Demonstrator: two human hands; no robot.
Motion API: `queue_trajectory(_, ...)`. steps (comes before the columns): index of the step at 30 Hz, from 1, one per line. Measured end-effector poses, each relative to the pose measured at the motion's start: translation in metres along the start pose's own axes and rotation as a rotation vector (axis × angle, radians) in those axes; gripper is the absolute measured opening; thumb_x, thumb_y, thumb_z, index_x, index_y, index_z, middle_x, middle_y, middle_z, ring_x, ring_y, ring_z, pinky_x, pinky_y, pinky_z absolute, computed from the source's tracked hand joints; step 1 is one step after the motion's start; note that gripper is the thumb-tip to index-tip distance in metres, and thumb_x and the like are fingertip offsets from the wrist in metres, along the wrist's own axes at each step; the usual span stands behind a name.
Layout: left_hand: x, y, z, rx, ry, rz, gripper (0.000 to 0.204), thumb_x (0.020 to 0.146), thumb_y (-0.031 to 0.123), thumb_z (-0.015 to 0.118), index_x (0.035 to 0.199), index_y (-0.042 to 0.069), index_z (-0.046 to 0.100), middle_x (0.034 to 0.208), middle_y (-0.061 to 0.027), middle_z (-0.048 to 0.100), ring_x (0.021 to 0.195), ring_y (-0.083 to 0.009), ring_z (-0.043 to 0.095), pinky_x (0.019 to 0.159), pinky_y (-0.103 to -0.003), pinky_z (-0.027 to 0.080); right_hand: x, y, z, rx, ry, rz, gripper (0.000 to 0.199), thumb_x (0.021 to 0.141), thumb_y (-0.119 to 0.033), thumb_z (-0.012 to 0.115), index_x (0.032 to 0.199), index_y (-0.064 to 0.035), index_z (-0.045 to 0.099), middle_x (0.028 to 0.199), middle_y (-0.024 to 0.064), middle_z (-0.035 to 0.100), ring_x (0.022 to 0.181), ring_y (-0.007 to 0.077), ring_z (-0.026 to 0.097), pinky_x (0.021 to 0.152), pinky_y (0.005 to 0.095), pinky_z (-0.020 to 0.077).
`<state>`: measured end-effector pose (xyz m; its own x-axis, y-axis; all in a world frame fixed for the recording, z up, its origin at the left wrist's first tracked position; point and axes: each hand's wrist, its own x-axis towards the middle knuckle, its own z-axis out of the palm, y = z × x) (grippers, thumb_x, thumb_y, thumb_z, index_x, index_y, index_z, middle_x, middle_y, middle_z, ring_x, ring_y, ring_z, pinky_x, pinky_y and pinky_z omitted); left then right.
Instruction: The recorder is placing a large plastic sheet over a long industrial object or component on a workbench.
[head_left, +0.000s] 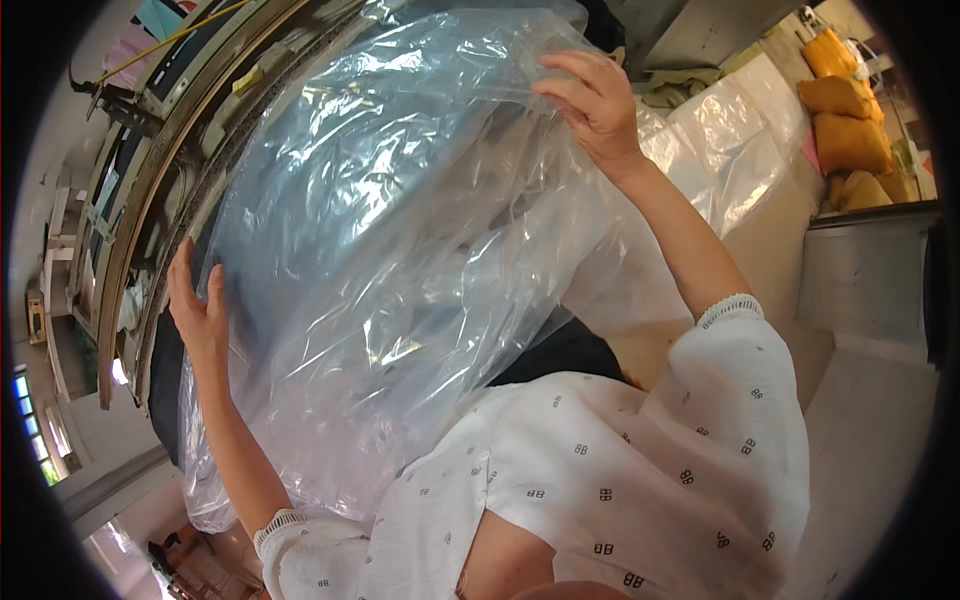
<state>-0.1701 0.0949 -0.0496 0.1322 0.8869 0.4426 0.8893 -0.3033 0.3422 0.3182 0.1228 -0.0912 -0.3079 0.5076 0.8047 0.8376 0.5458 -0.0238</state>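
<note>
A large sheet of clear, crinkled plastic film (400, 230) spreads in front of me, from the far side down to my body. It may be a big bag; I cannot make out an opening. My right hand (597, 112) is raised at the far right edge of the film, its fingers bent and closed on the thin plastic. At the film's left edge is my left hand (202, 318), thumb and fingers apart, resting beside or against the plastic without a grip. Dark cloth (560, 350) shows beneath the film near my body.
Along the left runs a long machine-like frame (150, 200) with curved rails. More clear plastic (735, 140) lies at the far right. Beyond it, orange-yellow bundles (850, 140) are stacked by a grey metal cabinet (865, 270). Greenish cloth (670, 88) lies behind my right hand.
</note>
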Motion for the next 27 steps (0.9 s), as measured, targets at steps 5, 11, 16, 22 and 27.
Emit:
queue_trajectory(5,0.005,-0.009,0.036,0.038,0.061,-0.056,0.041,0.088,0.018,0.053,0.126,0.003,0.044,0.123,-0.0155,0.047,0.115,-0.0282,0.046,0.095,-0.034,0.035,0.051,0.014,-0.011,0.498,-0.048,0.344,0.008,0.078,-0.011,0.064,0.084,-0.0066,0.065,0.092,0.0009,0.063,0.092,0.0156,0.055,0.081,0.0266,0.0415)
queue_trajectory(11,0.009,-0.024,0.038,-0.025,0.141,-0.184,0.018,0.088,0.014,0.052,0.098,-0.001,0.054,0.109,-0.0130,0.055,0.101,-0.0284,0.051,0.086,-0.034,0.039,0.101,0.048,0.006,0.925,-0.257,0.691,0.017,0.086,-0.019,0.055,0.084,-0.0032,0.061,0.078,-0.0001,0.061,0.076,0.0073,0.055,0.074,0.0221,0.0426)
queue_trajectory(16,0.004,-0.032,0.037,-0.347,0.196,-0.312,0.008,0.088,0.008,0.053,0.091,0.001,0.052,0.087,-0.0032,0.055,0.079,-0.0122,0.050,0.072,-0.023,0.040,0.131,0.071,0.040,0.881,-0.289,0.866,0.019,0.083,-0.024,0.060,0.084,-0.0055,0.062,0.071,-0.0028,0.058,0.070,0.0049,0.054,0.062,0.0214,0.0432)
queue_trajectory(22,0.003,-0.024,0.034,-0.469,0.252,-0.342,0.015,0.087,0.010,0.056,0.099,0.002,0.053,0.075,0.0016,0.045,0.068,-0.0059,0.041,0.062,-0.019,0.036,0.145,0.116,0.126,0.019,-0.258,0.417,0.012,0.080,-0.023,0.059,0.085,-0.0147,0.064,0.068,0.0052,0.061,0.066,0.0229,0.061,0.056,0.0335,0.0448)
queue_trajectory(27,-0.024,0.000,0.001,-0.470,-0.041,-0.626,0.010,0.079,0.011,0.061,0.082,0.005,0.054,0.068,0.0057,0.041,0.063,-0.0032,0.035,0.056,-0.017,0.028,0.133,0.100,0.177,-0.205,-0.220,0.067,0.009,0.077,-0.021,0.060,0.080,-0.0131,0.059,0.079,0.0053,0.057,0.071,0.0275,0.059,0.061,0.0396,0.0475)
